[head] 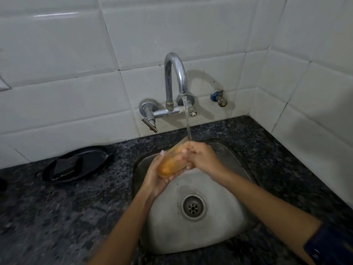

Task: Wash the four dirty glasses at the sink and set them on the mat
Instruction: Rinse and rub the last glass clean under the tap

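Note:
A clear glass [172, 161] with orange residue inside lies tilted over the steel sink [225, 232], its mouth up toward the running water. My left hand [155, 176] cups it from below and the left. My right hand [200, 155] grips the upper part, fingers at the rim. Water streams from the chrome tap [175, 77] onto the glass's mouth. No other glasses and no mat are in view.
A black plate [63, 173] with a dark scrub pad [66, 166] sits on the speckled dark granite counter [57, 217] left of the sink. A small blue-handled valve [219, 97] sticks out of the white tiled wall. The drain [193, 207] is open.

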